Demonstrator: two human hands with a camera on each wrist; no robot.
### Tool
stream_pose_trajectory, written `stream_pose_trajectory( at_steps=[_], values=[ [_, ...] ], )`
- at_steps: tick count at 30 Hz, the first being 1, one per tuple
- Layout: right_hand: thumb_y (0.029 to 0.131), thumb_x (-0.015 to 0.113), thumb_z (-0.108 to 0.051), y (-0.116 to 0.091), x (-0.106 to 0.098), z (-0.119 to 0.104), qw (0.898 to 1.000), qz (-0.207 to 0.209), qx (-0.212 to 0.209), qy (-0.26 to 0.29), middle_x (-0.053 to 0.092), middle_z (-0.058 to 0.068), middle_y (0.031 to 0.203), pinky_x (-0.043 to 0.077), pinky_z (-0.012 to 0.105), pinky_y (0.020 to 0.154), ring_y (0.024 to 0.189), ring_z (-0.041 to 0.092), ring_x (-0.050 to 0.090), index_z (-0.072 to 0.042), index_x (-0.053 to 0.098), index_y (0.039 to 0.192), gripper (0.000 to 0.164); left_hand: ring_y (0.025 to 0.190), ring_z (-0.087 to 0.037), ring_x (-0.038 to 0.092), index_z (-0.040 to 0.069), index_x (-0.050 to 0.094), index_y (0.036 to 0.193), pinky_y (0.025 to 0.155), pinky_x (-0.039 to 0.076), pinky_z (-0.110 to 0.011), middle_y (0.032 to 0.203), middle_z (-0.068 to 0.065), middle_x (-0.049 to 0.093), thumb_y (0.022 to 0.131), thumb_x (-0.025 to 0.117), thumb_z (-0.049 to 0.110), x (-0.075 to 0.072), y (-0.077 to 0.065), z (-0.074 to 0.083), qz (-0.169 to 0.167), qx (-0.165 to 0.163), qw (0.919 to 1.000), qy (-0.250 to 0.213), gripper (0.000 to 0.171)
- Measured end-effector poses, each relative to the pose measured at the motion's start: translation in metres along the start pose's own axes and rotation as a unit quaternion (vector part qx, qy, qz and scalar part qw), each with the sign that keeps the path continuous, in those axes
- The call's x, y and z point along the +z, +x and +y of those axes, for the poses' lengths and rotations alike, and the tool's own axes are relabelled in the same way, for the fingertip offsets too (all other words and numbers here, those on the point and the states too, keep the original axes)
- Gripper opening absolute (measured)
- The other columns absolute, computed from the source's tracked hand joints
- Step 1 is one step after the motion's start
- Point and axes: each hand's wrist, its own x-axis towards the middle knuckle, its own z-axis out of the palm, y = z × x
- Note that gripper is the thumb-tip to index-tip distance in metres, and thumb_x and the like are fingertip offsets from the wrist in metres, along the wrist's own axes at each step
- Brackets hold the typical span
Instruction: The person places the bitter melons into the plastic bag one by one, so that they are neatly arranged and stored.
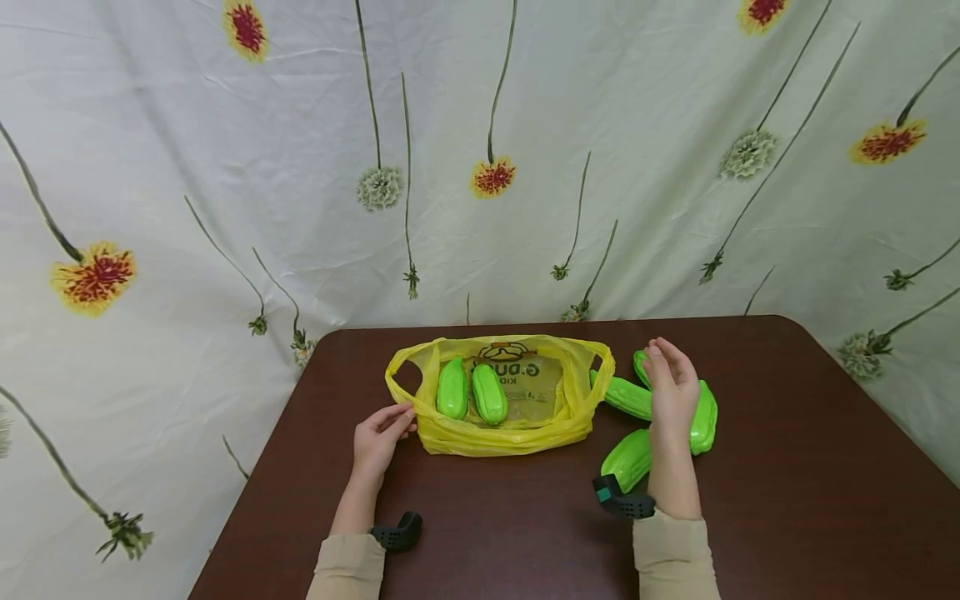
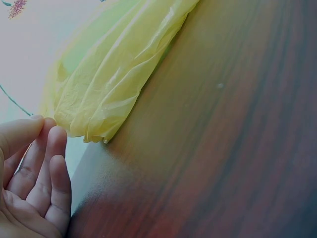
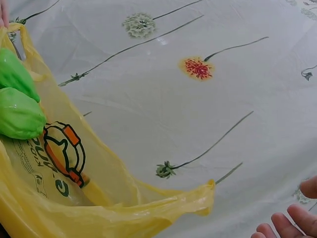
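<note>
A yellow plastic bag with printing inside lies spread wide at its mouth. Within it are two glossy green toy vegetables, ridged and cucumber-like. My left hand pinches the bag's left edge between thumb and forefinger; the left wrist view shows this pinch at the yellow film. To the right of the bag my right hand is raised over several more green toy vegetables, partly hiding them. Its fingers are bent loosely, with the thumb apart and nothing between them, beyond the bag's right handle.
Everything lies on a dark brown wooden table with rounded far corners. A pale curtain with printed flowers hangs right behind the far edge. Black camera bands sit on both wrists.
</note>
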Motion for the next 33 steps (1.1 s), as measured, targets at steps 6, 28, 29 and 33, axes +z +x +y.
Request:
stream_pose_trajectory(
  at_steps=[6, 28, 29, 33],
  values=[
    [0.094, 0.057, -0.020, 0.004, -0.009, 0.001, 1.000, 0.024, 0.004, 0.017, 0.057, 0.002, 0.112, 0.043, 0.025, 0.094, 0.108, 0.017, 0.054, -0.006, 0.057, 0.118, 0.028, 0.072, -0.012, 0.066, -0.003, 0.068, 0.108, 0.069, 0.052, -0.024, 0.096, -0.009, 0.070, 0.087, 0.068, 0.013, 0.000, 0.000, 0.000, -0.001, -0.002, 1.0000, -0.001, 0.027],
    [0.092, 0.060, -0.015, 0.019, -0.049, 0.013, 0.988, 0.138, 0.027, 0.059, 0.058, 0.000, 0.104, 0.046, 0.021, 0.088, 0.096, 0.010, 0.057, -0.009, 0.060, 0.110, 0.019, 0.073, -0.011, 0.066, -0.003, 0.067, 0.109, 0.070, 0.052, -0.022, 0.097, -0.008, 0.069, 0.086, 0.069, 0.016, 0.000, 0.000, 0.000, -0.001, -0.009, 0.9999, 0.008, 0.030],
    [0.092, 0.060, -0.015, 0.020, -0.050, 0.014, 0.988, 0.143, 0.025, 0.056, 0.058, 0.001, 0.104, 0.046, 0.023, 0.090, 0.096, 0.010, 0.058, -0.008, 0.060, 0.109, 0.018, 0.073, -0.011, 0.066, -0.003, 0.067, 0.109, 0.070, 0.052, -0.022, 0.097, -0.008, 0.069, 0.086, 0.069, 0.016, 0.000, 0.000, 0.000, -0.001, -0.010, 0.9999, 0.007, 0.030],
    [0.093, 0.058, -0.014, 0.021, -0.056, 0.012, 0.985, 0.155, 0.041, 0.062, 0.056, 0.001, 0.105, 0.043, 0.026, 0.096, 0.095, 0.007, 0.057, -0.010, 0.059, 0.107, 0.015, 0.073, -0.011, 0.066, -0.003, 0.067, 0.109, 0.070, 0.052, -0.022, 0.096, -0.007, 0.070, 0.087, 0.069, 0.016, -0.001, 0.001, -0.001, 0.000, -0.009, 0.9999, 0.007, 0.029]
  ],
)
